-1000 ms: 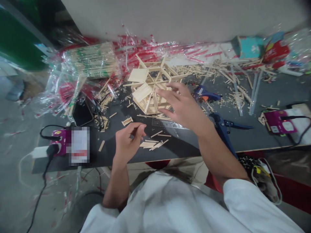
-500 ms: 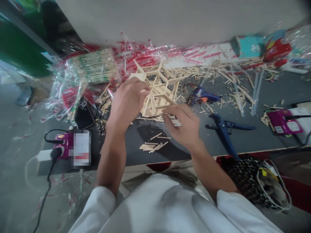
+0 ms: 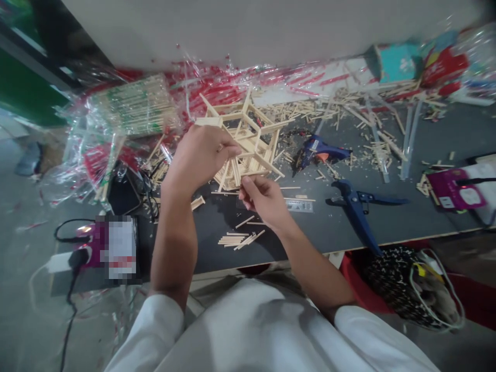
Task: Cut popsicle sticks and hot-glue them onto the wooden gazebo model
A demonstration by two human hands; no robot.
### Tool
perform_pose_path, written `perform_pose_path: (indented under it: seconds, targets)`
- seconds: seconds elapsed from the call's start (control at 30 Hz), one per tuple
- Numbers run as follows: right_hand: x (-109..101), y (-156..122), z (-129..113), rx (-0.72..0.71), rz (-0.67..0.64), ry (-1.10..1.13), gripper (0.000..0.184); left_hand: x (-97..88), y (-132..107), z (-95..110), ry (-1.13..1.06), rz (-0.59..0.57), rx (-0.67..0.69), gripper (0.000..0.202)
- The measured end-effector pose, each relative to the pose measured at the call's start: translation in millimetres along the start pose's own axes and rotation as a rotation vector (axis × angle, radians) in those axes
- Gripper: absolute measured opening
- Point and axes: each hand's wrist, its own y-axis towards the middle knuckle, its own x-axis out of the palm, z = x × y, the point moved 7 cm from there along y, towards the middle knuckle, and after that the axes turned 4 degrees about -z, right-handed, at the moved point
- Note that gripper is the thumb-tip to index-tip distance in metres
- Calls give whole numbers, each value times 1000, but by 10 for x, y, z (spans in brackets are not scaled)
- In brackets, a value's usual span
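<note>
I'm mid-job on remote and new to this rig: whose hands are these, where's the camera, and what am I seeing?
No machine here: these are one person's bare hands, filmed by a head-worn camera looking forward and down. The left hand is at the left of a wooden stick frame, the right hand at its near edge; whether either grips a piece is unclear. On the dark table lie loose sticks, a ruler-like strip, a blue cutter, a blue glue gun and plastic-wrapped sticks.

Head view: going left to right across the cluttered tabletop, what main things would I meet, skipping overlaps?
Plastic-wrapped bundle of pale sticks → openwork pale wooden stick structure → blue glue gun with orange trigger → turquoise box → purple block with black cable.
</note>
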Motion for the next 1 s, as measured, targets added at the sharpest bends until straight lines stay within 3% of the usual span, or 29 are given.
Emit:
perform_pose_path:
  seconds: [0.27,0.57,1.0]
  targets:
    - [-11,0,44,2,20,22,54,12,9,7,-2,-28,16,17]
    - [-22,-6,31,33,27,42,56,36,29,-25,-17,18,70,19]
    - [-32,0,63,45,32,53,55,29,41,-15,-45,18,46,10]
